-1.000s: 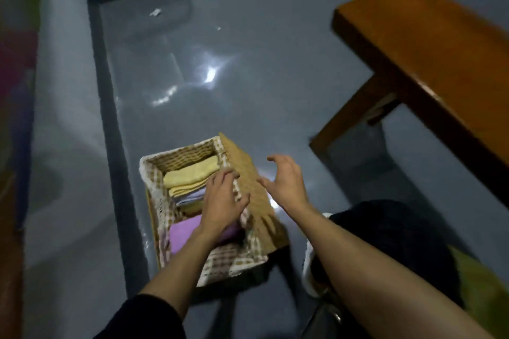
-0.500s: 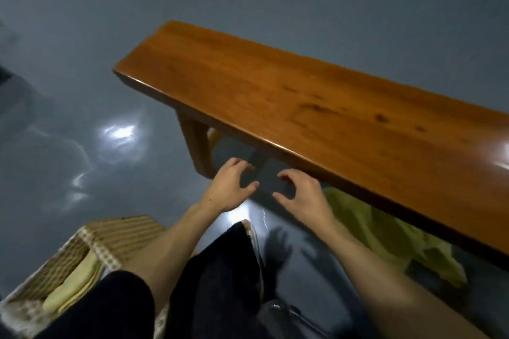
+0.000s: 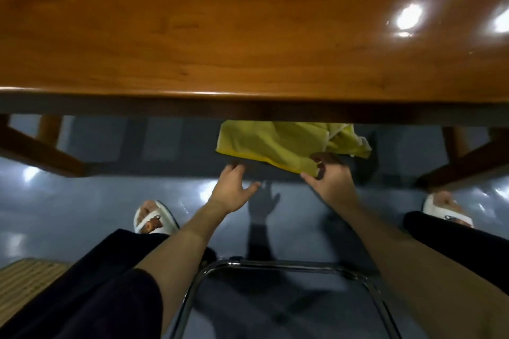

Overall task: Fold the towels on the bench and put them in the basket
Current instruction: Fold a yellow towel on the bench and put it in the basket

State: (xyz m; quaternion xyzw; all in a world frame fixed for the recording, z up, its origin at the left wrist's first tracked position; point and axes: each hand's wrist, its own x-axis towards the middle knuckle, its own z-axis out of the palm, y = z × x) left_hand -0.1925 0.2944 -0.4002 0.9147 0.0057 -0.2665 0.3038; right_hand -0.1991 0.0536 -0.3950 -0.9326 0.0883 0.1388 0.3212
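Observation:
A crumpled yellow towel (image 3: 278, 146) lies on the grey floor beneath the front edge of the wooden bench (image 3: 248, 36), its far part hidden by the bench top. My right hand (image 3: 329, 176) pinches the towel's near right corner between thumb and fingers. My left hand (image 3: 234, 187) hovers just below the towel's near left edge with fingers loosely spread, holding nothing. A corner of the woven basket (image 3: 24, 281) shows at the lower left; its contents are out of view.
Bench legs and braces (image 3: 41, 151) stand left and right (image 3: 465, 162) of the towel. A chrome chair frame (image 3: 275, 264) sits between my knees. My feet in white sandals (image 3: 154, 219) rest on the glossy floor.
The view has swung from the basket to the bench and down under it. Both hands have reached forward to the yellow towel, and my right hand has taken hold of its corner.

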